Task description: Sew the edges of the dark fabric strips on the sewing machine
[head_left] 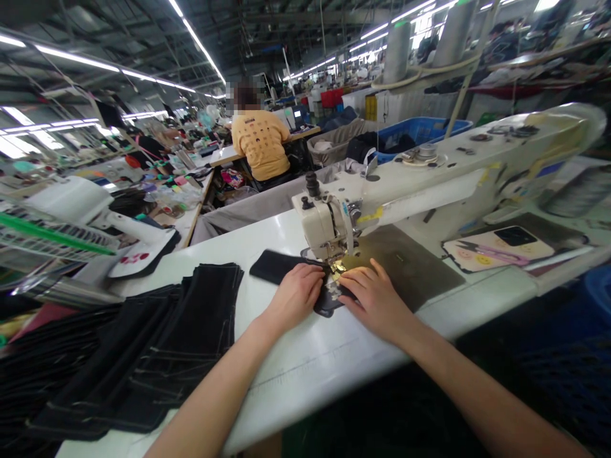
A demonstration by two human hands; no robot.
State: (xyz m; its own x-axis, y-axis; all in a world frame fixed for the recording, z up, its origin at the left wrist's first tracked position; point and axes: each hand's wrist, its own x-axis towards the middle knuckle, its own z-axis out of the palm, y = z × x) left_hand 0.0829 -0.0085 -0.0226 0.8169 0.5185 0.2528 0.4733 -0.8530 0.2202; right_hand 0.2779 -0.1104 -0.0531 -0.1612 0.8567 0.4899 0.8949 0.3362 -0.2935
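Note:
A black fabric piece lies on the sewing machine bed, one part under the needle area. My left hand presses its bent, closed fingers on this fabric, just left of the presser foot. On the other side, my right hand rests with fingers stretched and somewhat apart, fingertips beside the brass-coloured metal at the foot. Whether it touches fabric there is hard to see. The white sewing machine stands above both hands. Left of my left arm lie stacked black fabric pieces with light stitching along their edges.
Pink-handled thread snips lie on a phone at the right of the white table. A white lamp-like device and wire rack stand at left. Ahead, a person in a yellow shirt sits near a blue basket.

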